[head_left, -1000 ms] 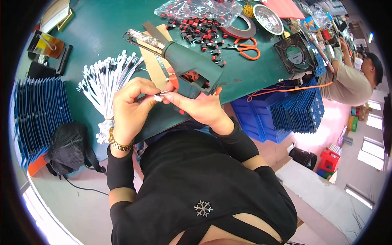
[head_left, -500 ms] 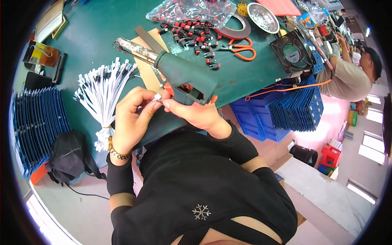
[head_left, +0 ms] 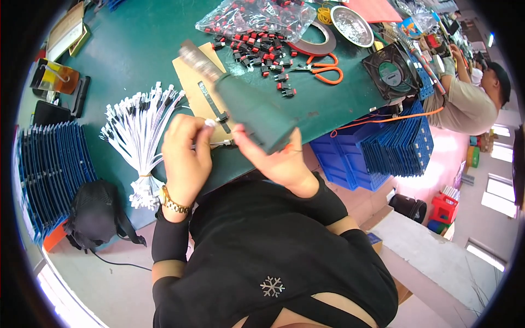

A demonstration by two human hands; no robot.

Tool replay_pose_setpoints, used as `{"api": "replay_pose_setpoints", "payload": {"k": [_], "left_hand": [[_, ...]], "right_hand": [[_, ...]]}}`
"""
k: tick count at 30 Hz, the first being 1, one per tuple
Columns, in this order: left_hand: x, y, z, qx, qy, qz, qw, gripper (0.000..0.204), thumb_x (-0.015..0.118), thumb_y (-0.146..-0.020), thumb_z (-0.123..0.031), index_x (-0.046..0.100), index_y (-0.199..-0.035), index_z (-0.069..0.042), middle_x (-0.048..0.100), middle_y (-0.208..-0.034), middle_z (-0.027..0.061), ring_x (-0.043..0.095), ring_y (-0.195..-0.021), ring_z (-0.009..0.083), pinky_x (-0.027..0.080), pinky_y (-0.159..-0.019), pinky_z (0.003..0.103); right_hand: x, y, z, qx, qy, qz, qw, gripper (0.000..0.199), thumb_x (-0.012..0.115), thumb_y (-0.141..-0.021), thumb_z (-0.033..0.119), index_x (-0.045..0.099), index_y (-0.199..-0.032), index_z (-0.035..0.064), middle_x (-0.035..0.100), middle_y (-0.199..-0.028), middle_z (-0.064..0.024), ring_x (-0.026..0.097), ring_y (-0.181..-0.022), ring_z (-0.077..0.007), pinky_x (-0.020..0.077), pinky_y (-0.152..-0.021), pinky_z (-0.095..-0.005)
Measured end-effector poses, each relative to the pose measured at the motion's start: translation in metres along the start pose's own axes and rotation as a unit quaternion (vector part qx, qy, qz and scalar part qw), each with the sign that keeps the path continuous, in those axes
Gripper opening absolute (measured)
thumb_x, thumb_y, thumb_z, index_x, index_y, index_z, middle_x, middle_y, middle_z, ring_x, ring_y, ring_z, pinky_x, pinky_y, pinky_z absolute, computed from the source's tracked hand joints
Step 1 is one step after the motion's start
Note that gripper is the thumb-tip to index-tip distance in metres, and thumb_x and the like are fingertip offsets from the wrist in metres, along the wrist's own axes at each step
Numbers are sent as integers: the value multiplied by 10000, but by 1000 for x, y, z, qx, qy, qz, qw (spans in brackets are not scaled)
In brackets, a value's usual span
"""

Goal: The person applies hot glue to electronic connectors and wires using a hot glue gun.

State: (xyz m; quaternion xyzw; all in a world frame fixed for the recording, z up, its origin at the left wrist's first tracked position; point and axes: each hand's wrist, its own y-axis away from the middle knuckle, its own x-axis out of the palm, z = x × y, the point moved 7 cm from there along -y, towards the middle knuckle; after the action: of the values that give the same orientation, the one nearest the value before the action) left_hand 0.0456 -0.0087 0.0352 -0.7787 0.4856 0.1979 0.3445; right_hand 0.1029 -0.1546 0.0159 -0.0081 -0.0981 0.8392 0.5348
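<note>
My left hand point(head_left: 186, 147) pinches a small white connector point(head_left: 210, 123) between thumb and fingertips. Whatever hangs from the connector is too blurred to make out. In my right hand point(head_left: 284, 167) is a dark green heat gun point(head_left: 254, 112), its metal nozzle slanting to the far left and smeared by motion. The gun's body hides some of the right fingers. Under the nozzle lies a brown cardboard piece point(head_left: 191, 82) with a dark strip on it. Left of my left hand rests a tied bundle of white cables point(head_left: 143, 123).
Black-and-red switches point(head_left: 262, 52) lie loose beyond the gun, beside a clear bag point(head_left: 257, 19). Orange-handled scissors point(head_left: 327, 68), a tape roll point(head_left: 322, 38), a metal bowl point(head_left: 353, 26) and a fan point(head_left: 391, 71) are to the right. Blue stacked panels point(head_left: 54, 169) stand left. Another person point(head_left: 470, 101) sits far right.
My hands have come apart. The right hand has swung the heat gun slightly right, with its nozzle turned more away from me. The left hand keeps the white connector.
</note>
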Motion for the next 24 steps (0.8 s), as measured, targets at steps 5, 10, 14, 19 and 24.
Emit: {"api": "replay_pose_setpoints", "payload": {"k": [5,10,14,19,24], "left_hand": [[5,2,31,-109,84,-9,990,73,653,-793,-8,610,-847,14,570,-716,104,562,-614,208,442,-569,292],[14,2,38,-132,29,53,989,80,633,-814,-54,602,-856,7,555,-720,111,543,-600,233,428,-571,307],[16,2,38,-141,20,47,989,85,625,-821,-81,598,-845,-3,548,-723,107,539,-601,248,422,-570,317],[17,0,36,-137,-3,59,989,100,628,-826,-105,594,-833,-10,550,-722,99,549,-608,246,422,-566,323],[16,4,41,-135,29,16,990,96,635,-824,-102,596,-833,-14,542,-729,93,549,-608,235,424,-565,315]], "right_hand": [[-16,8,6,46,-40,40,997,419,587,-844,-38,429,-1231,-9,595,-863,-66,571,-745,-108,481,-625,-232],[-28,44,-5,83,9,69,994,455,575,-851,-10,381,-1262,-13,594,-885,-87,559,-721,-114,471,-623,-245],[-39,69,-15,7,74,107,991,357,562,-848,-33,459,-1188,-8,590,-894,-107,554,-718,-126,475,-638,-259],[-45,81,-6,21,248,150,957,239,581,-811,-52,557,-1044,-5,607,-818,-87,563,-670,-113,472,-619,-246],[-46,86,-8,20,247,135,959,229,580,-808,-63,562,-1029,-5,621,-829,-91,567,-663,-116,478,-620,-244]]}}
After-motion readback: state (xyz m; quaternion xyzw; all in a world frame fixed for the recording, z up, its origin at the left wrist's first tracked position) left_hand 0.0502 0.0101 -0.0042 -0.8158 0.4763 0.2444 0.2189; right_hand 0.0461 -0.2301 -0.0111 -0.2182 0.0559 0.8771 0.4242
